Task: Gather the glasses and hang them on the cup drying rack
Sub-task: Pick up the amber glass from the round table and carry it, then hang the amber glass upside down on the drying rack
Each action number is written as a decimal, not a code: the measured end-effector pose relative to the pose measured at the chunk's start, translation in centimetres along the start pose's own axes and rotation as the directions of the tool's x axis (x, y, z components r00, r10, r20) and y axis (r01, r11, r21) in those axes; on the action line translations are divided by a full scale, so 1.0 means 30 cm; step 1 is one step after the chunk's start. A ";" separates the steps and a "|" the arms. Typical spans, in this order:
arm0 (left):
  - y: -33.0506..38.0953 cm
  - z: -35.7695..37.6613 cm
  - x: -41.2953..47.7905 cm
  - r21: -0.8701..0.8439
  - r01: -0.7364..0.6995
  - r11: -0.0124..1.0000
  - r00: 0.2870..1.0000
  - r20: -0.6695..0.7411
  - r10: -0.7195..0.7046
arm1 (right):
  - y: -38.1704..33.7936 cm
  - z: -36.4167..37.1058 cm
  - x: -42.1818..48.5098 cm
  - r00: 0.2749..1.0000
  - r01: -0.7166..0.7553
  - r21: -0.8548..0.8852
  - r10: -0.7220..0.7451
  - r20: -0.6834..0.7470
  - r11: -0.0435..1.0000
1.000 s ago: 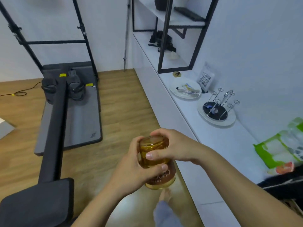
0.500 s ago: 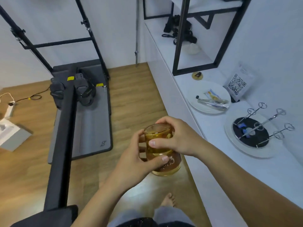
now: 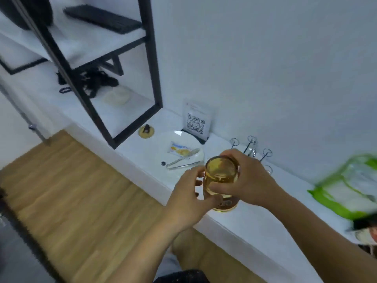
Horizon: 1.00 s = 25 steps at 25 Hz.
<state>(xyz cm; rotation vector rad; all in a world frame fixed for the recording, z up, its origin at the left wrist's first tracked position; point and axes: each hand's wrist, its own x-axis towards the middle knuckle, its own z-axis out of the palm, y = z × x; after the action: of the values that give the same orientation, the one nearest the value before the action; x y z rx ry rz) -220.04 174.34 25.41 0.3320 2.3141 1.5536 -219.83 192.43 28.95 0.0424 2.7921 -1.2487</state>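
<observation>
Both hands wrapped around one amber glass [image 3: 221,181], left hand [image 3: 188,198] gripping its lower side, right hand [image 3: 247,183] clasping its upper body. Just beyond right hand: cup drying rack [image 3: 252,148], wire loops poking above knuckles. Left of that, white plate [image 3: 183,152] bearing tongs [image 3: 183,163].

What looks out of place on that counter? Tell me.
A snack packet and metal tongs lie loose on the white plate beside the cup rack, which has nothing hanging on it. Nothing looks spilled or broken. Both hands hold the amber glass.
</observation>
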 end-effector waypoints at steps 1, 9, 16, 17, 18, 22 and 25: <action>0.015 -0.005 0.081 0.010 -0.024 1.000 0.998 0.059 0.023 | 0.014 -0.029 0.031 0.996 -0.040 -0.018 0.039 -0.078 0.999; 0.071 0.023 0.452 0.006 -0.111 0.994 0.940 0.327 0.103 | 0.153 -0.071 0.213 0.933 -0.171 -0.138 0.116 -0.341 0.975; -0.039 0.086 0.581 0.107 0.019 0.994 0.952 0.303 -0.051 | 0.348 0.008 0.363 0.970 -0.176 -0.177 0.140 -0.200 0.968; -0.058 0.106 0.603 0.122 0.035 0.992 0.950 0.304 -0.071 | 0.377 0.021 0.379 0.974 -0.186 -0.199 0.153 -0.170 0.962; -0.073 0.126 0.623 0.142 0.055 0.988 0.949 0.302 -0.096 | 0.405 0.032 0.396 0.977 -0.192 -0.233 0.164 -0.132 0.953; -0.119 0.196 0.665 0.204 0.124 0.971 0.938 0.296 -0.182 | 0.473 0.067 0.447 0.972 -0.199 -0.370 0.232 0.046 0.908; -0.143 0.229 0.679 0.227 0.198 0.954 0.915 0.306 -0.263 | 0.492 0.094 0.476 0.952 -0.171 -0.477 0.269 0.144 0.862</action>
<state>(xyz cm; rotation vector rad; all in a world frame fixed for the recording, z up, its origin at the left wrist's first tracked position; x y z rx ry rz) -236.03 186.11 16.11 0.3245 2.1462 1.0708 -233.01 200.04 14.88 0.1865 2.7226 -0.4862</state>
